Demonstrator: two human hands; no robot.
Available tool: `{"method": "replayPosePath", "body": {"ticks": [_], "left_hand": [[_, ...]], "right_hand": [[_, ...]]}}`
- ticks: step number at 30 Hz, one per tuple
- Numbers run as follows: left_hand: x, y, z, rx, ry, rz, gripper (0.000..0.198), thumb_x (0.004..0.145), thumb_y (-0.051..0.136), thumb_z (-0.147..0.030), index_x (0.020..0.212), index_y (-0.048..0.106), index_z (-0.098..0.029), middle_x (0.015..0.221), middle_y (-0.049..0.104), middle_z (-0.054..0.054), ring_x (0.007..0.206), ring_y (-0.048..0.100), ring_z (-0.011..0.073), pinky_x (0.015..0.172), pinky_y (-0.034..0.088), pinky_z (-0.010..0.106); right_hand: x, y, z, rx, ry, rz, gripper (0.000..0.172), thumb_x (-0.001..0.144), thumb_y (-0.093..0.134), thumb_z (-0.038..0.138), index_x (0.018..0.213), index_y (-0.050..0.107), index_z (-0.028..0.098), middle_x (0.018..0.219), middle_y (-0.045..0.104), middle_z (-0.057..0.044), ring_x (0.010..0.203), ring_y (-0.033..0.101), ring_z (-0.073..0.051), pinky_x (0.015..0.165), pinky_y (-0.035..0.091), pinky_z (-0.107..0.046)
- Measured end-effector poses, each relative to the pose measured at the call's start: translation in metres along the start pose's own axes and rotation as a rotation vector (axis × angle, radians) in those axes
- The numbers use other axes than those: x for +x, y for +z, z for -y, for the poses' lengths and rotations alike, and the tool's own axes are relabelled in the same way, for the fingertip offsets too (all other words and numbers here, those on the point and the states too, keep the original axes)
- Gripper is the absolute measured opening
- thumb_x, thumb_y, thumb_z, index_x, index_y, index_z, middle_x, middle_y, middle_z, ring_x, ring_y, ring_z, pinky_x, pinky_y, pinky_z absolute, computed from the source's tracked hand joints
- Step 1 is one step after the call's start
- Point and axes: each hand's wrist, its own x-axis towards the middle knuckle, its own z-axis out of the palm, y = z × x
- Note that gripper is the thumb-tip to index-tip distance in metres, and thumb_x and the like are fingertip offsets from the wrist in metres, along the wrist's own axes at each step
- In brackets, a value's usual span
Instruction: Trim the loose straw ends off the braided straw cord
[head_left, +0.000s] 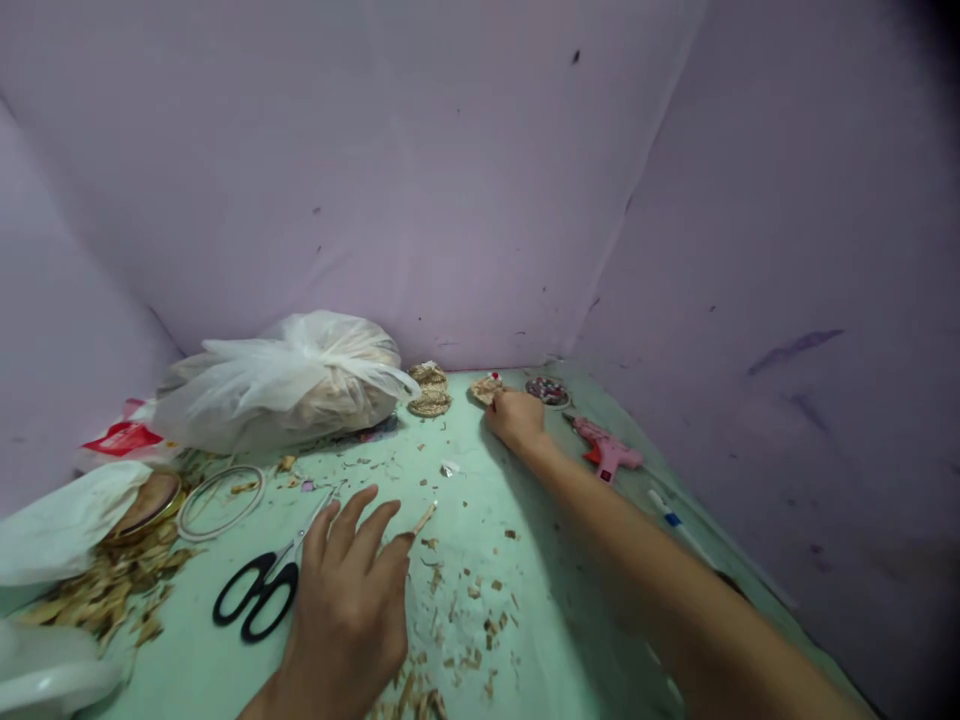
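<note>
At the far side of the surface, my right hand (517,415) is closed on the edge of a small round tan ornament (484,388) with a red bead-like dot on top. My fingers hide part of it. Nearer, my left hand (352,590) is held palm down with its fingers spread. Black-handled scissors (262,595) lie beside it, the blades partly behind the fingers. A thin pale stick (425,517) shows just past the left index fingertip; I cannot tell whether it touches. Gold-brown round pieces (430,390) and a dark multicoloured disc (547,391) flank the ornament.
A tied white plastic bag (300,385) stands by the back wall. A pink glue gun (609,450) and a white-and-blue marker (671,517) lie on the right. A pale ring (221,503), a round tin (154,500) and dry brown scraps (105,595) are on the left.
</note>
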Motion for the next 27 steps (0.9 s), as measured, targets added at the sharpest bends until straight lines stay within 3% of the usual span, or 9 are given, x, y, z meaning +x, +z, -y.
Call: {"method": "replayPosePath", "body": {"ticks": [3,7,9,11,13,15,17,23,27], "left_hand": [[-0.008,0.000,-0.002,0.082,-0.038,0.166,0.028,0.072,0.045,-0.013,0.088,0.065,-0.025,0.113,0.059,0.004,0.121,0.036,0.0265,0.100,0.025,0.049],[0.000,-0.022,0.012,0.177,-0.200,0.340,0.031,0.074,0.042,-0.020,0.094,0.064,-0.026,0.115,0.058,0.004,0.115,0.043,0.0268,0.101,0.025,0.046],[0.010,-0.038,0.030,0.242,-0.389,0.524,0.030,0.074,0.040,-0.023,0.090,0.064,-0.023,0.104,0.063,0.008,0.096,0.056,0.0287,0.089,0.036,0.047],[0.018,-0.052,0.052,0.318,-0.601,0.804,0.025,0.073,0.039,-0.024,0.078,0.064,-0.021,0.084,0.066,0.010,0.073,0.060,0.0309,0.066,0.044,0.046],[0.020,-0.060,0.074,0.353,-0.658,0.937,0.022,0.070,0.042,-0.023,0.072,0.063,-0.019,0.078,0.066,0.013,0.074,0.061,0.0332,0.059,0.044,0.041],[0.018,-0.060,0.089,0.347,-0.632,0.982,0.021,0.067,0.043,-0.022,0.071,0.063,-0.017,0.080,0.066,0.015,0.078,0.061,0.0345,0.058,0.043,0.040],[0.013,-0.056,0.095,0.317,-0.607,0.998,0.023,0.067,0.043,-0.022,0.074,0.064,-0.016,0.083,0.066,0.016,0.080,0.061,0.0346,0.059,0.043,0.039],[0.008,-0.044,0.078,0.307,-0.576,0.930,0.029,0.072,0.038,-0.024,0.083,0.062,-0.013,0.086,0.064,0.017,0.082,0.059,0.0338,0.062,0.043,0.040],[0.005,-0.036,0.064,0.334,-0.498,0.805,0.032,0.074,0.034,-0.020,0.087,0.061,-0.010,0.090,0.061,0.017,0.085,0.057,0.0309,0.070,0.042,0.040]], "right_hand": [[0.022,-0.001,0.018,0.104,0.035,-0.022,0.030,0.079,0.041,0.026,0.087,0.066,0.012,0.086,0.067,-0.019,0.081,0.062,-0.024,0.069,0.042,-0.030],[0.026,-0.029,0.025,0.281,0.100,-0.133,0.036,0.080,0.037,0.024,0.105,0.060,0.011,0.101,0.065,-0.017,0.094,0.060,-0.022,0.075,0.042,-0.029],[0.013,-0.049,0.021,0.377,0.135,-0.181,0.040,0.081,0.033,0.025,0.108,0.058,0.008,0.103,0.064,-0.017,0.094,0.059,-0.022,0.075,0.044,-0.029],[-0.009,-0.066,0.018,0.463,0.162,-0.208,0.043,0.081,0.029,0.024,0.110,0.055,0.008,0.102,0.064,-0.016,0.089,0.061,-0.019,0.069,0.047,-0.028],[-0.041,-0.077,0.018,0.729,0.220,-0.230,0.039,0.078,0.035,0.025,0.106,0.056,0.008,0.098,0.065,-0.016,0.083,0.063,-0.018,0.067,0.048,-0.027],[-0.078,-0.082,0.022,0.976,0.275,-0.170,0.030,0.072,0.045,0.026,0.094,0.060,0.012,0.092,0.066,-0.014,0.078,0.062,-0.018,0.068,0.047,-0.028],[-0.116,-0.083,0.029,1.012,0.271,-0.017,0.024,0.070,0.049,0.029,0.084,0.061,0.014,0.084,0.066,-0.011,0.074,0.061,-0.018,0.067,0.046,-0.028],[-0.204,-0.083,0.054,0.469,0.073,0.559,0.023,0.075,0.046,0.035,0.072,0.065,0.022,0.070,0.067,-0.003,0.065,0.059,-0.017,0.058,0.039,-0.026],[-0.223,-0.083,0.069,0.234,0.028,0.649,0.028,0.063,0.059,0.046,0.077,0.066,0.023,0.079,0.067,-0.006,0.074,0.059,-0.023,0.062,0.038,-0.029]]}}
